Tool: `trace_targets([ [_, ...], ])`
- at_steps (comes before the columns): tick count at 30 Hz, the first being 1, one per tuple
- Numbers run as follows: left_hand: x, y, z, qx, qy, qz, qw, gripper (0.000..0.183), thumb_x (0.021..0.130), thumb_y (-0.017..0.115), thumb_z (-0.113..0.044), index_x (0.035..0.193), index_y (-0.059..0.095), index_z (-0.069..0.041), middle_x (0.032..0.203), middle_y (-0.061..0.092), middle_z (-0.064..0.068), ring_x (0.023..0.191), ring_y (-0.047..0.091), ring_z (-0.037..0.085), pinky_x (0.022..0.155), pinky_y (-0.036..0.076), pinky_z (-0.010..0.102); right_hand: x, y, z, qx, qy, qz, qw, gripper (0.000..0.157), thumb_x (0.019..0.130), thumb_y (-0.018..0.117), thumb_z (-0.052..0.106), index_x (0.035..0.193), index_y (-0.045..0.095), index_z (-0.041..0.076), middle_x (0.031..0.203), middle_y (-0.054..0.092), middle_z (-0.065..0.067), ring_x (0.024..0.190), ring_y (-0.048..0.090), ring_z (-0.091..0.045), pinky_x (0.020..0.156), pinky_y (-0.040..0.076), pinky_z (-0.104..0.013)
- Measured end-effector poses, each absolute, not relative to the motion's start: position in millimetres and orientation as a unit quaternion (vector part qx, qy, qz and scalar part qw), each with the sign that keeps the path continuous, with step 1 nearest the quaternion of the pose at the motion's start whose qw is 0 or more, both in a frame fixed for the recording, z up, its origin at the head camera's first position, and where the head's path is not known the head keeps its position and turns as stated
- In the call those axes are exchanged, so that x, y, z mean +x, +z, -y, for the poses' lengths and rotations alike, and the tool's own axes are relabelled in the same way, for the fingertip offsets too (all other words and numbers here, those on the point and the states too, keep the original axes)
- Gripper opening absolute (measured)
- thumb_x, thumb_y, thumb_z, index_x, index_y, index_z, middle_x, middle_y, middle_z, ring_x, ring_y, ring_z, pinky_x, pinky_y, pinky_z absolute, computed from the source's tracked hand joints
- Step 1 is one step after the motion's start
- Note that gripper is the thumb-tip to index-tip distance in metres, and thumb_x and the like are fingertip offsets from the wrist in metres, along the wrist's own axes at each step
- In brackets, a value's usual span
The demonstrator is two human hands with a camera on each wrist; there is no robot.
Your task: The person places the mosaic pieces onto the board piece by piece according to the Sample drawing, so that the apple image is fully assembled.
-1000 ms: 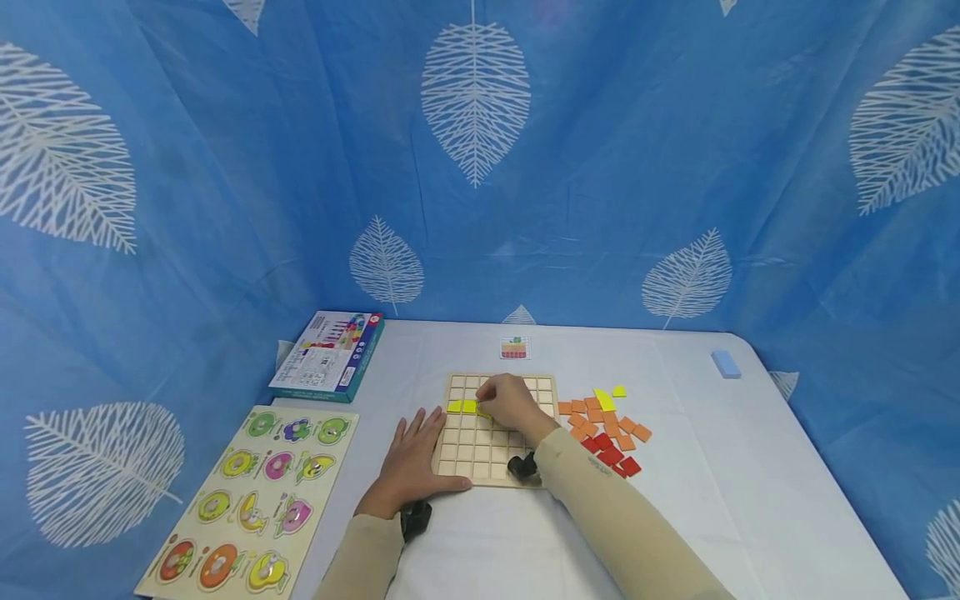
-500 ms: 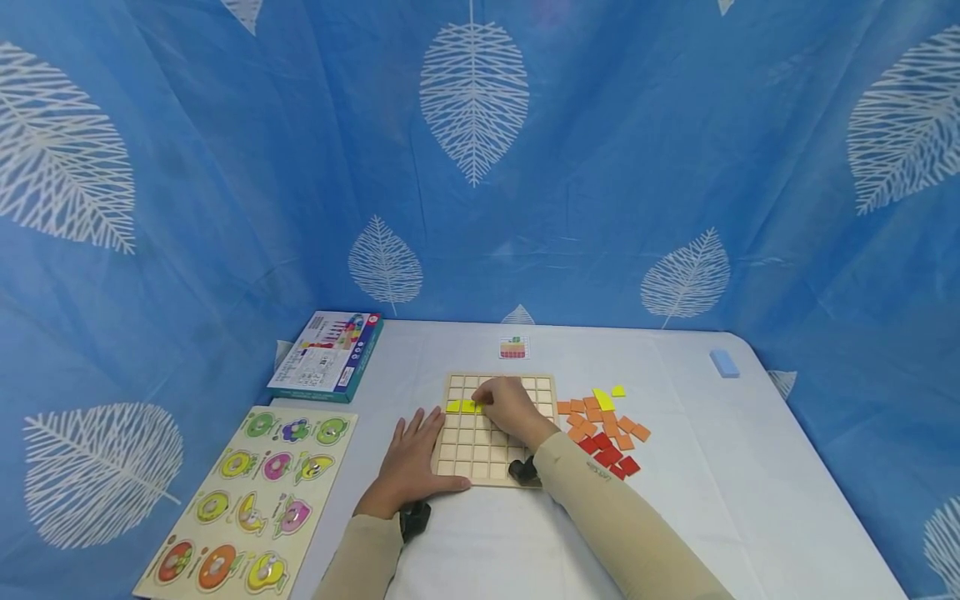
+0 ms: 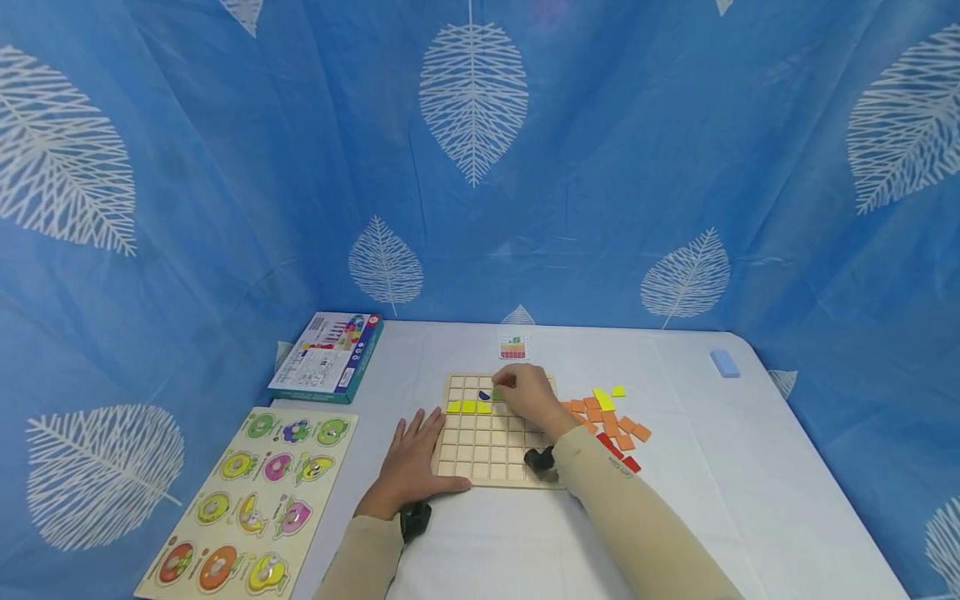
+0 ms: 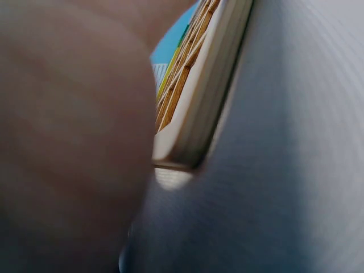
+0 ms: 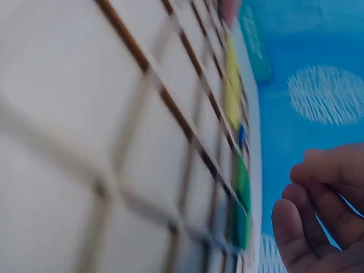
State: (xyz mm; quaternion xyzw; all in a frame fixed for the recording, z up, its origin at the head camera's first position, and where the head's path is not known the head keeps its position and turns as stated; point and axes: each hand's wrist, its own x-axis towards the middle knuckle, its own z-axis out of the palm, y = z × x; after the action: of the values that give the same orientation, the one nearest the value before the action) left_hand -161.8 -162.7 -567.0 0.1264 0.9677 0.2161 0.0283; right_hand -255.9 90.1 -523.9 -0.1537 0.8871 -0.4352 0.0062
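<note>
A wooden grid board (image 3: 472,468) lies on the table, a row of yellow tiles (image 3: 468,407) set in its upper left squares. Just above that row are a small dark blue piece (image 3: 484,396) and a green piece (image 3: 498,395), both also visible in the right wrist view. My left hand (image 3: 412,461) rests with spread fingers along the board's left edge, its thumb at the lower corner. Over the upper part of the board is my right hand (image 3: 527,398); in the right wrist view its fingers (image 5: 327,205) are loosely bent above the surface, with nothing seen between them.
Orange tiles (image 3: 610,422), red tiles (image 3: 630,463) and yellow pieces (image 3: 603,399) lie loose right of the board. A small picture card (image 3: 514,347) is behind it. At left are a game box (image 3: 326,357) and a fruit puzzle board (image 3: 247,500); a blue block (image 3: 725,363) sits far right.
My right hand has moved away from the yellow row, up and to the right, uncovering the third yellow tile, the blue piece and the green piece. My left hand has stayed put.
</note>
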Motion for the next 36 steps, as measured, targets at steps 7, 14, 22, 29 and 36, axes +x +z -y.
trace_targets([
  [7, -161, -568, 162, 0.128, 0.222, -0.967, 0.019, 0.132, 0.063, 0.077, -0.085, 0.164, 0.038, -0.009, 0.169, 0.033, 0.009, 0.158, 0.015, 0.035, 0.125, 0.004, 0.059, -265, -516, -142, -0.096, -0.457, -0.884, -0.008, 0.019, 0.103, 0.07, 0.011, 0.117, 0.075, 0.0, 0.107, 0.073, -0.008, 0.102, 0.068, -0.03, 0.088, 0.057, -0.049],
  [14, -161, -568, 162, 0.126, 0.217, -0.968, 0.02, 0.132, 0.062, 0.078, -0.084, 0.164, 0.039, -0.01, 0.169, 0.033, 0.009, 0.158, 0.015, 0.034, 0.126, 0.004, 0.058, -268, -521, -194, -0.043, -0.445, -0.894, -0.01, 0.021, 0.103, 0.069, 0.014, 0.117, 0.075, 0.0, 0.111, 0.073, -0.012, 0.106, 0.066, -0.034, 0.094, 0.054, -0.054],
  [22, -161, -566, 162, 0.124, 0.22, -0.967, 0.026, 0.132, 0.063, 0.079, -0.084, 0.164, 0.038, -0.01, 0.169, 0.032, 0.009, 0.158, 0.015, 0.035, 0.126, 0.003, 0.057, -265, -522, -231, -0.012, -0.433, -0.901, -0.004, 0.021, 0.103, 0.069, 0.013, 0.118, 0.074, -0.001, 0.115, 0.071, -0.016, 0.109, 0.063, -0.036, 0.096, 0.054, -0.054],
  [29, -161, -567, 162, 0.123, 0.222, -0.967, 0.022, 0.132, 0.062, 0.078, -0.085, 0.164, 0.039, -0.01, 0.169, 0.033, 0.009, 0.158, 0.015, 0.035, 0.126, 0.003, 0.057, -262, -525, -247, -0.007, -0.407, -0.913, 0.019, 0.021, 0.101, 0.072, 0.011, 0.119, 0.073, -0.001, 0.113, 0.071, -0.016, 0.105, 0.064, -0.033, 0.094, 0.056, -0.05],
  [36, -161, -567, 161, 0.124, 0.222, -0.967, 0.02, 0.132, 0.062, 0.077, -0.085, 0.164, 0.039, -0.01, 0.169, 0.033, 0.009, 0.158, 0.015, 0.035, 0.126, 0.004, 0.058, -259, -530, -259, -0.021, -0.39, -0.92, 0.031, 0.021, 0.1, 0.073, 0.011, 0.119, 0.073, 0.0, 0.113, 0.071, -0.015, 0.109, 0.065, -0.035, 0.099, 0.054, -0.055],
])
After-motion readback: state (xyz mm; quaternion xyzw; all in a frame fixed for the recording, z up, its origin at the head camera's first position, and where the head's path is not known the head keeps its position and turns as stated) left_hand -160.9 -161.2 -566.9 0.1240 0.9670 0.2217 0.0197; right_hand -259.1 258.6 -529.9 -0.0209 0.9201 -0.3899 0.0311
